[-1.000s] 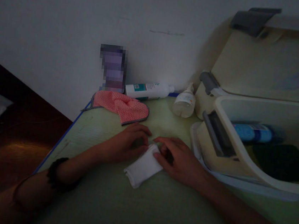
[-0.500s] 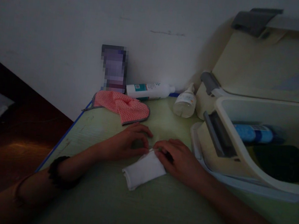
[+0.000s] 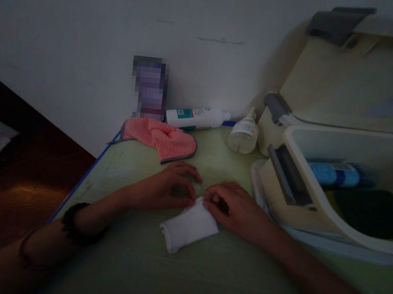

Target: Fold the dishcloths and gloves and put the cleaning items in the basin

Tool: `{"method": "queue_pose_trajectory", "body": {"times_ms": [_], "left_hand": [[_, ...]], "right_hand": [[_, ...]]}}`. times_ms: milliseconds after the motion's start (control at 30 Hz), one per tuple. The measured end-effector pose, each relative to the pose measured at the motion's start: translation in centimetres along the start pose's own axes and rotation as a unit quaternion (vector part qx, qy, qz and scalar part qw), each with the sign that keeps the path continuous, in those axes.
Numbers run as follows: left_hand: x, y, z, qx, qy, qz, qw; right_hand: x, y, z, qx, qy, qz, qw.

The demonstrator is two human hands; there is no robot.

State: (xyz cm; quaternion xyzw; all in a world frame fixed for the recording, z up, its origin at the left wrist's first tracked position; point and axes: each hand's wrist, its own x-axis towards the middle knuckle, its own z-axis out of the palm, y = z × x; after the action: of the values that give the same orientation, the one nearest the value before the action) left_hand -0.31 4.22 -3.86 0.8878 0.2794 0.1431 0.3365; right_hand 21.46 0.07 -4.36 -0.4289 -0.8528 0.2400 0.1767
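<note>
A folded white cloth [image 3: 190,228] lies flat on the pale green tabletop, its folded layers visible at the near left end. From the left, my left hand [image 3: 167,186] pinches its far edge between thumb and index finger, while the other fingers reach out above the table. Close beside it, my right hand [image 3: 230,206] is closed with thumb and forefinger on the far corner of the same cloth. The fingertips of both hands nearly meet there. Behind my left hand rests a pink oven mitt [image 3: 160,138] with a dark checked trim.
At right stands a cream storage box [image 3: 291,133], lid raised, holding a blue bottle [image 3: 336,174] and a dark green pad [image 3: 374,212]. Along the wall are a white bottle [image 3: 199,118] on its side, a clear pump bottle [image 3: 243,135] and a blurred upright object [image 3: 150,88].
My right fingertips have shifted very slightly to the right along the cloth's far edge. The cloth and my left hand stay almost where they were.
</note>
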Motion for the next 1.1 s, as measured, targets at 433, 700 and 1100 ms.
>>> {"method": "queue_pose_trajectory", "body": {"times_ms": [433,700,1100], "left_hand": [[0.1,0.4,-0.1,0.006,-0.006,-0.001,1.0],[0.1,0.3,-0.3,-0.006,-0.011,-0.003,1.0],[0.1,0.1,-0.2,-0.002,-0.004,-0.002,1.0]], "right_hand": [[-0.2,-0.3,1.1,0.028,0.041,0.014,0.999],[-0.3,-1.1,0.9,0.047,0.042,0.063,0.996],[-0.2,-0.6,0.8,0.001,0.022,-0.025,0.999]]}}
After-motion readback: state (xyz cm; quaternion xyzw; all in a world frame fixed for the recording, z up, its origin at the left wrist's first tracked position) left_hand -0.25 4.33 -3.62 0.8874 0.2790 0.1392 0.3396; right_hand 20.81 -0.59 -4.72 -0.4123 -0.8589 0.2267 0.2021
